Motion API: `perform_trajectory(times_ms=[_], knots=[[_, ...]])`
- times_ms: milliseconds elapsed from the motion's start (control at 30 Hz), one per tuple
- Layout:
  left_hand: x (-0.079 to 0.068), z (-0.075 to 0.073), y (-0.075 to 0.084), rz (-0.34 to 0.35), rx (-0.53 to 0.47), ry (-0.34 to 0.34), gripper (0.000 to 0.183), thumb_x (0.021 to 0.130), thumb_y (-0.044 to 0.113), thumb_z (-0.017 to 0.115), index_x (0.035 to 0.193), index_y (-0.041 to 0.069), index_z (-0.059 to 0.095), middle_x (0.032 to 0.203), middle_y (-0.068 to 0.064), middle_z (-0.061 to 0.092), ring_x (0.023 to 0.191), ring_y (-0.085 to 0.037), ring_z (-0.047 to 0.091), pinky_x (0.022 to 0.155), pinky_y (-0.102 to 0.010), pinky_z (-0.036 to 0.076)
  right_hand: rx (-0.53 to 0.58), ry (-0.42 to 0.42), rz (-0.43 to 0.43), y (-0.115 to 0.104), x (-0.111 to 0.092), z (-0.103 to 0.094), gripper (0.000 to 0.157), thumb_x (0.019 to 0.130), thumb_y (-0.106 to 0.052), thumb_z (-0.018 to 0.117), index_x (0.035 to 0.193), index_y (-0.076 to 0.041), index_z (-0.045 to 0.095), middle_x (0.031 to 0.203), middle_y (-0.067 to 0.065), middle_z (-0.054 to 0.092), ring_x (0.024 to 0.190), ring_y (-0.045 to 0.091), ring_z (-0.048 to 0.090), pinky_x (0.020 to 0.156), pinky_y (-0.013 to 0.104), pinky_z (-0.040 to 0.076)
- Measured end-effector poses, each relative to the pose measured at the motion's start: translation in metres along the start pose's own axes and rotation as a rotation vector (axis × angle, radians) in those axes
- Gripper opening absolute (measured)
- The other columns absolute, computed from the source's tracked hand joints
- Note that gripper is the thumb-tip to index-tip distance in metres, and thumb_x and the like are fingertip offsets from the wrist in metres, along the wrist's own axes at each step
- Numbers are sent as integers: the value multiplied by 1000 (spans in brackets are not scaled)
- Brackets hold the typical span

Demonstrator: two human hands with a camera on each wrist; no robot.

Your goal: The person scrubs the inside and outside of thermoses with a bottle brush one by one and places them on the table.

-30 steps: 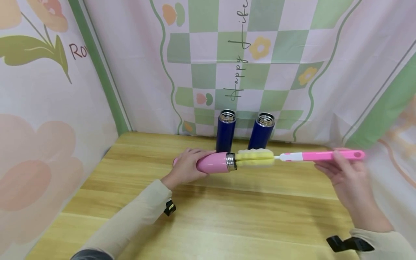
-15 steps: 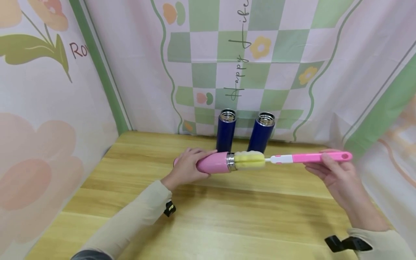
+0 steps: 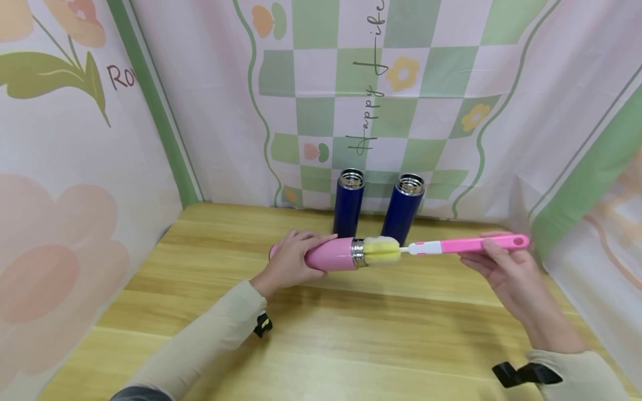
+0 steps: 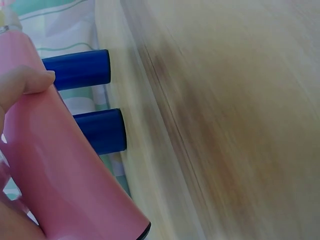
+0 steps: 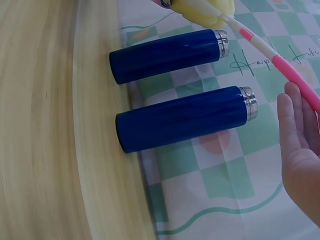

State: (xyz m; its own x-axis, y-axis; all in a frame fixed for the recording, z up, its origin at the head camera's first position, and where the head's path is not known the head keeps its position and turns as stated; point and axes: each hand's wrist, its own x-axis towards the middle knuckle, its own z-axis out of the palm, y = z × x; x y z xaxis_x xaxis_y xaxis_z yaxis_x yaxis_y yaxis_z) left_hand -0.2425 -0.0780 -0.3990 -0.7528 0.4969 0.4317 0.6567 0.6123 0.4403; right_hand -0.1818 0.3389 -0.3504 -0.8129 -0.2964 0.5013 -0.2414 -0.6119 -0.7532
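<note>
My left hand (image 3: 292, 260) grips a pink thermos bottle (image 3: 331, 254), lying sideways above the table with its steel mouth toward the right. The left wrist view shows the thumb across the bottle (image 4: 65, 150). My right hand (image 3: 509, 275) holds a bottle brush (image 3: 461, 245) by its pink handle, between thumb and fingers. The brush's yellow and white sponge head (image 3: 382, 250) is partly inside the bottle mouth; its front end is hidden there. In the right wrist view the sponge (image 5: 205, 11) shows at the top, with the handle slanting down to the hand.
Two open dark blue thermos bottles stand at the back of the wooden table (image 3: 321, 345), a left one (image 3: 348, 203) and a right one (image 3: 403, 206). Close behind them hangs a green and white checked curtain (image 3: 361, 72). Printed cloth (image 3: 75, 234) borders the left side.
My right hand has moved left with the bottle brush, and more of the sponge head is inside the pink thermos bottle. The left hand and bottle have stayed nearly still.
</note>
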Motion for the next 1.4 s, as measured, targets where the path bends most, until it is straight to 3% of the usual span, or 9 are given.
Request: perform_trajectory(times_ms=[433, 800, 1033, 1233, 1400], knots=[[-1, 3, -1, -3, 5, 7, 75, 73, 29, 88, 143, 30, 58, 133, -4, 62, 116, -25, 51, 89, -48, 44, -57, -2, 27, 12, 2, 5, 33, 104, 12, 26, 117, 14, 56, 117, 29, 65, 108, 34, 67, 93, 42, 48], [1, 4, 1, -8, -8, 4, 75, 74, 28, 87, 143, 32, 58, 134, -3, 62, 116, -24, 50, 91, -50, 43, -108, 82, 37, 24, -2, 11, 31, 106, 7, 30, 118, 10, 58, 113, 24, 67, 106, 31, 69, 93, 39, 51], [2, 7, 1, -1, -10, 9, 75, 74, 30, 88, 143, 33, 57, 133, -3, 62, 116, -25, 51, 90, -50, 44, -116, 42, 41, 30, 1, 12, 33, 106, 7, 29, 119, 9, 60, 115, 23, 67, 107, 30, 68, 94, 39, 50], [5, 9, 2, -6, -4, -10, 75, 76, 31, 87, 144, 34, 55, 134, -2, 61, 118, -23, 50, 99, -54, 40, -216, 106, 43, 35, 4, 14, 28, 106, 4, 34, 116, 8, 60, 113, 20, 68, 104, 26, 69, 93, 36, 52], [7, 11, 1, -8, 0, -11, 76, 76, 32, 87, 145, 36, 54, 133, -2, 61, 117, -22, 50, 93, -51, 43, -206, 140, 40, 39, 6, 14, 26, 106, 3, 36, 114, 7, 61, 111, 18, 69, 101, 24, 69, 92, 34, 53]])
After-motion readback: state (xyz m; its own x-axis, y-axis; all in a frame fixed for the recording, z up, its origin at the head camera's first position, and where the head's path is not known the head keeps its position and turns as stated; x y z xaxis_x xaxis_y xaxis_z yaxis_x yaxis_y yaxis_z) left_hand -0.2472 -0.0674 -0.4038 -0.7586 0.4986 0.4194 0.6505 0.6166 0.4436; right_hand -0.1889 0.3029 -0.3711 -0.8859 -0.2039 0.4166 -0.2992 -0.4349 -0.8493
